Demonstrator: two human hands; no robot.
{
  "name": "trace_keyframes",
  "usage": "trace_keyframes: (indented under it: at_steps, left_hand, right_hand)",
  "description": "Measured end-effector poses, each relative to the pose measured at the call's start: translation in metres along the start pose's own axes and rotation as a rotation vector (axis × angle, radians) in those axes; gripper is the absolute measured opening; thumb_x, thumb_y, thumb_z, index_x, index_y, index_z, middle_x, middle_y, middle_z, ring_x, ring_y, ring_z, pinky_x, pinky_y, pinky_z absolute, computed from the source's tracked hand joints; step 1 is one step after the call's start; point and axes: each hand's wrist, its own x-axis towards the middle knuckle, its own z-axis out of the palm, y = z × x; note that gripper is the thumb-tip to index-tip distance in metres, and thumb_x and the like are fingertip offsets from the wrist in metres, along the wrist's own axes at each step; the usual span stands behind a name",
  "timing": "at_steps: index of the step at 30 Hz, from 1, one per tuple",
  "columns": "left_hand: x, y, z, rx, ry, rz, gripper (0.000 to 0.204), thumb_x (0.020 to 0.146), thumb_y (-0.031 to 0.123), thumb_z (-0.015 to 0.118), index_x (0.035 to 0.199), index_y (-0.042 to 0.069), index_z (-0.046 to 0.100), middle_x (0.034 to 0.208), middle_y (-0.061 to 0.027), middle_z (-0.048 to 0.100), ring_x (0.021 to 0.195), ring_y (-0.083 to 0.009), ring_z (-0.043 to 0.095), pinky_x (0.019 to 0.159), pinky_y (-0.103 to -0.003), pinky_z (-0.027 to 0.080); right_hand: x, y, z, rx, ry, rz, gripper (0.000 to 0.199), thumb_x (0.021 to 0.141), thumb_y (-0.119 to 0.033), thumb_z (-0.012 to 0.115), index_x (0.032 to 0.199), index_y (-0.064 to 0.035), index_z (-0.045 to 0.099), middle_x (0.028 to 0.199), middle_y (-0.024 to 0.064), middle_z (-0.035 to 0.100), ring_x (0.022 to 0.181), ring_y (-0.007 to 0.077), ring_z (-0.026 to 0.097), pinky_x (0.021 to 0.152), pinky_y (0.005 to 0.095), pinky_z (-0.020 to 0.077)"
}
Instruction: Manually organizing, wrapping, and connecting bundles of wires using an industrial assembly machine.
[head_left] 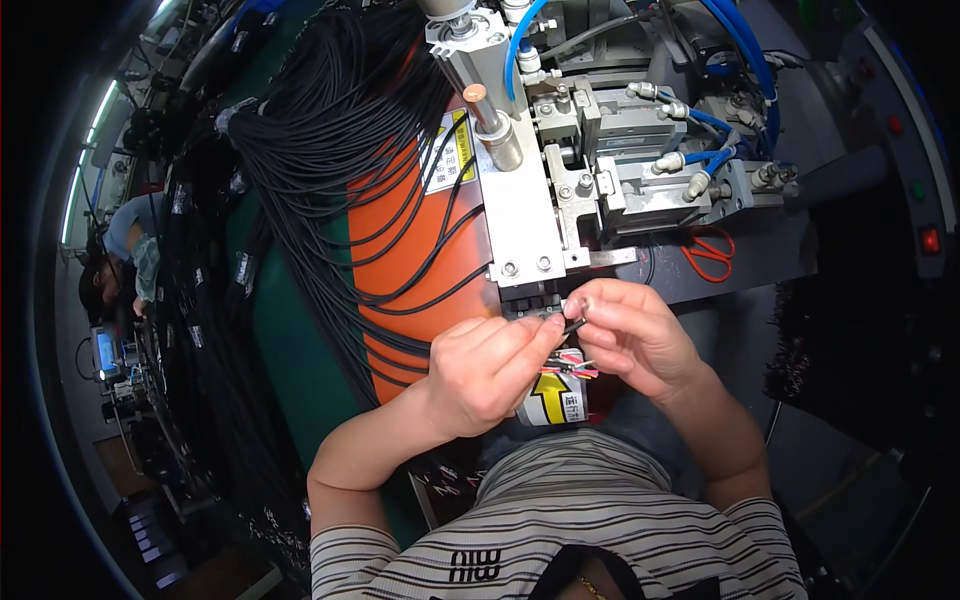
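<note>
Both my hands meet in front of the machine's metal plate (522, 215). My left hand (485, 368) is closed, its thumb and forefinger pinching a short dark cable end (573, 326). Beside it, my right hand (640, 338) is closed in a pinch at the fingertips, on something small and pale that is too tiny to name. Thin wires in red, white and black (572, 366) show just below my fingers. Under them is a white label with a yellow and black arrow (553, 398). A dark block (530, 300) sits at the plate's near edge, partly covered by my hands.
A large bundle of black cables (320, 130) drapes over the orange surface (425, 240) and green mat (290, 330) on the left. Pneumatic cylinders with blue hoses (650, 140) stand at the back right. Red-handled scissors (709, 255) lie near them. Another person (130, 235) is at far left.
</note>
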Motion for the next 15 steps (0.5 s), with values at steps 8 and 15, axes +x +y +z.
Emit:
trace_keyframes:
  at_steps: [8,15]
  left_hand:
    - [0.004,0.007,0.0,0.049,-0.067,-0.051,0.038,0.066,0.006,0.073,0.101,-0.003,0.064,0.08,-0.0101,0.065,0.057,-0.0229,0.059,0.051,-0.033,0.046]
    - [0.003,0.004,0.005,-0.233,-0.027,-0.214,0.031,0.067,0.008,0.076,0.094,-0.001,0.063,0.072,-0.0079,0.062,0.052,-0.0215,0.058,0.05,-0.033,0.046]
  right_hand:
    - [-0.002,0.002,0.018,-0.347,0.121,-0.156,0.015,0.091,-0.001,0.056,0.106,0.0008,0.058,0.077,-0.0004,0.055,0.058,0.0022,0.042,0.052,0.0186,0.033]
    - [-0.012,0.018,0.034,-1.051,0.204,-0.625,0.03,0.09,0.001,0.058,0.119,0.0054,0.058,0.093,0.0106,0.061,0.08,0.0124,0.06,0.072,0.0261,0.0485]
